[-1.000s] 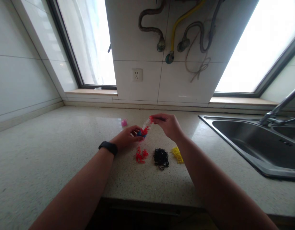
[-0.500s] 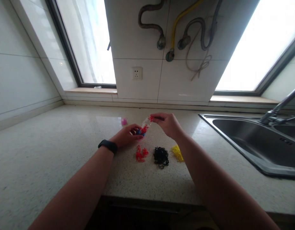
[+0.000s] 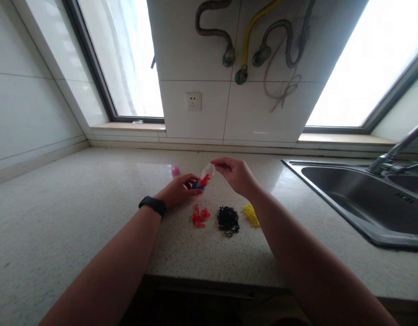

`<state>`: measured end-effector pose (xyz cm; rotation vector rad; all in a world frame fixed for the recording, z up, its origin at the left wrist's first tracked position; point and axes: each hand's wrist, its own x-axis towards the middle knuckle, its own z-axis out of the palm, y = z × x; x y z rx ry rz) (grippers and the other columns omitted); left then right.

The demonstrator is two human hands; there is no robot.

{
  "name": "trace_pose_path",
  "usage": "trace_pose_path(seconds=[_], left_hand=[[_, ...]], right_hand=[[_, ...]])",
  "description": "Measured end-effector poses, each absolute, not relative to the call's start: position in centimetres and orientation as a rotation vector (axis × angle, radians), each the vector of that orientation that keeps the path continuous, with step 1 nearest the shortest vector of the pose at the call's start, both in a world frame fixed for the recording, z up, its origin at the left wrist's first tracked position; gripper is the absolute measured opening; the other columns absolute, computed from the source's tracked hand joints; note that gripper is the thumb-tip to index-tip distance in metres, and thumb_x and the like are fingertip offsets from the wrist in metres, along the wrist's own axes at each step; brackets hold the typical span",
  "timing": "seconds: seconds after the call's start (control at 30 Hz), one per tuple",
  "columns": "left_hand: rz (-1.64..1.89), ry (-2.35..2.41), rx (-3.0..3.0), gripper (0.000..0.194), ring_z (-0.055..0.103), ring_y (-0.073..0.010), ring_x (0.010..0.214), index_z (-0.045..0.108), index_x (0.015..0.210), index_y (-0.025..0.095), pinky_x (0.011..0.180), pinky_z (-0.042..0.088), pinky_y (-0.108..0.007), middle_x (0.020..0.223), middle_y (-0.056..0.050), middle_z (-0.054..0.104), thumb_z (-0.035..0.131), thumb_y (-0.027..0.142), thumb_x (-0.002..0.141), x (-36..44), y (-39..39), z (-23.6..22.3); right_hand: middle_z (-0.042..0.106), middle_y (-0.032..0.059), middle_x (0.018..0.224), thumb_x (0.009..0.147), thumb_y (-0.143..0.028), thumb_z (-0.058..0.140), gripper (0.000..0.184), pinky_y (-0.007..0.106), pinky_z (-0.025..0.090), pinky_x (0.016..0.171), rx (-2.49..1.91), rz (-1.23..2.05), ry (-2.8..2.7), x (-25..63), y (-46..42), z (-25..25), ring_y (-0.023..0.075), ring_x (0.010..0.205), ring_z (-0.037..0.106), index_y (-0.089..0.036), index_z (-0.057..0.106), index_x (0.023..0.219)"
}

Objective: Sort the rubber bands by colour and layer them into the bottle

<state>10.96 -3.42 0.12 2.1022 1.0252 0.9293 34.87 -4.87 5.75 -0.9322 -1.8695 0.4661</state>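
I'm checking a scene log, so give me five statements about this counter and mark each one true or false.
1. The left hand holds a clear container with red pieces and blue pieces in it. True.
2. The yellow pile lies left of the black pile. False: it lies to the right of it.
3. The fingertips of the right hand are at the upper end of the container. True.
4. The dark wristband is on the right wrist. False: it is on the left wrist.
5. The sink is to the right of the piles. True.

Blown-out windows (image 3: 127, 59), glare on dim counter (image 3: 93, 203); stretched edges
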Motion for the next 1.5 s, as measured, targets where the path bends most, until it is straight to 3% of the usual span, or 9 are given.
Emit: trace_pose_path(seconds=[0.23, 0.37, 0.53, 0.77, 0.97, 1.27, 1.5], left_hand=[[0.970, 0.912, 1.939, 0.039, 0.058, -0.0150, 0.077, 0.066, 0.110, 0.019, 0.067, 0.045, -0.028, 0.091, -0.005, 0.068, 0.076, 0.042, 0.080, 11.0, -3.4, 0.3], [1.038, 0.830, 1.754, 0.041, 0.061, -0.0163, 0.079, 0.063, 0.110, 0.017, 0.060, 0.046, -0.026, 0.097, -0.008, 0.069, 0.075, 0.042, 0.080, 11.1, -3.2, 0.5], [1.127, 0.928, 1.698, 0.044, 0.063, -0.0176, 0.079, 0.063, 0.107, 0.016, 0.058, 0.045, -0.026, 0.097, -0.009, 0.070, 0.078, 0.043, 0.076, 10.9, -2.7, 0.2], [1.093, 1.033, 1.752, 0.043, 0.060, -0.0148, 0.069, 0.064, 0.108, 0.016, 0.060, 0.042, -0.027, 0.084, -0.005, 0.069, 0.076, 0.045, 0.078, 10.7, -2.4, 0.0], [1.071, 1.041, 1.857, 0.040, 0.062, -0.0166, 0.076, 0.066, 0.108, 0.016, 0.070, 0.045, -0.031, 0.087, -0.005, 0.070, 0.076, 0.042, 0.079, 10.8, -2.7, 0.0], [1.040, 1.007, 1.803, 0.040, 0.062, -0.0160, 0.076, 0.065, 0.109, 0.017, 0.068, 0.046, -0.029, 0.092, -0.006, 0.071, 0.075, 0.042, 0.080, 11.1, -3.2, 0.4], [1.045, 0.956, 1.813, 0.037, 0.064, -0.0179, 0.082, 0.065, 0.106, 0.017, 0.078, 0.048, -0.033, 0.092, -0.006, 0.072, 0.075, 0.040, 0.079, 11.0, -3.0, 0.0]], right_hand=[[0.073, 0.0066, 0.098, 0.091, -0.030, 0.062, 0.020, 0.032, 0.052, 0.079, -0.853, 0.351, -1.779, 34.9, -5.5, 6.4, 0.0168, 0.085, 0.065, -0.019, 0.072, 0.104], [0.071, 0.0045, 0.085, 0.088, -0.037, 0.066, 0.024, 0.028, 0.049, 0.070, -0.964, 0.527, -2.105, 35.0, -6.3, 6.5, 0.0151, 0.074, 0.063, -0.018, 0.072, 0.101], [0.073, 0.0093, 0.102, 0.077, -0.043, 0.077, 0.043, 0.031, 0.049, 0.079, -1.027, 0.586, -2.755, 33.6, -7.9, 5.6, 0.0212, 0.087, 0.066, -0.019, 0.074, 0.112], [0.065, 0.0134, 0.122, 0.069, -0.048, 0.082, 0.069, 0.034, 0.048, 0.087, -1.017, 0.525, -2.822, 31.2, -9.2, 4.8, 0.0265, 0.101, 0.064, -0.018, 0.066, 0.129], [0.070, 0.0099, 0.107, 0.077, -0.031, 0.076, 0.027, 0.030, 0.048, 0.080, -0.977, 0.521, -2.917, 30.3, -9.4, 5.3, 0.0216, 0.090, 0.066, -0.018, 0.077, 0.100], [0.074, 0.0028, 0.080, 0.078, -0.019, 0.072, 0.013, 0.025, 0.044, 0.067, -0.907, 0.592, -2.926, 29.9, -9.3, 5.1, 0.0142, 0.070, 0.063, -0.018, 0.079, 0.089], [0.071, -0.0003, 0.071, 0.075, -0.011, 0.069, 0.012, 0.023, 0.045, 0.066, -0.834, 0.806, -2.578, 30.9, -7.6, 4.1, 0.0113, 0.066, 0.062, -0.016, 0.077, 0.083]])
